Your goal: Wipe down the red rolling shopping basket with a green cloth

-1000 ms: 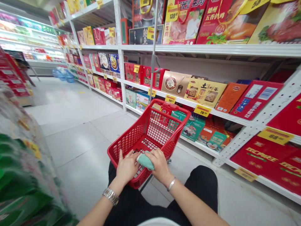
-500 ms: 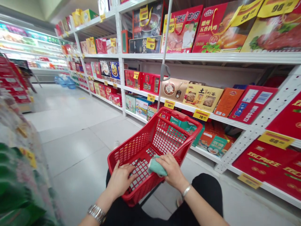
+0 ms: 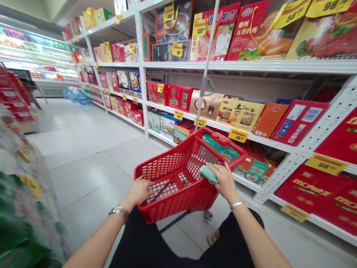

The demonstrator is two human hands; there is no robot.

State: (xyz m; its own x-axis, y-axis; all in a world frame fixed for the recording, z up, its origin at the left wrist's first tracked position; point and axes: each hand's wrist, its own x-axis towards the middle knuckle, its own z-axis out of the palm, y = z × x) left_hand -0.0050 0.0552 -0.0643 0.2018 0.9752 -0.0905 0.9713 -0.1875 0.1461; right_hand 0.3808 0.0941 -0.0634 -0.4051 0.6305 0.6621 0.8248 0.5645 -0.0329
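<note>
The red basket (image 3: 170,150) stands on the floor tiles (image 3: 92,175) directly ahead of the person, its far end just beside the lowest visible white shelf (image 3: 267,143). The right hand (image 3: 224,182) is the nearer to the green cloth (image 3: 208,174), and is closed on it: the fingers curl over the cloth and seem to press it to the inside of the basket's right wall, toward the far end. The cloth's long axis runs slantwise along that wall, with its free end poking out to the left of the hand, over the mesh floor. The left hand (image 3: 139,191) is well apart from the cloth, at the basket's near left side, with the fingers laid across the rim. It looks relaxed rather than clenched, though I cannot tell whether it truly grips. A metal watch (image 3: 119,211) sits on the left wrist and a silver bangle (image 3: 237,204) on the right. Beyond the basket's far end, gift boxes (image 3: 240,115) fill the shelf, and a yellow price tag (image 3: 238,135) hangs from its edge. The basket holds nothing else that I can make out.
</note>
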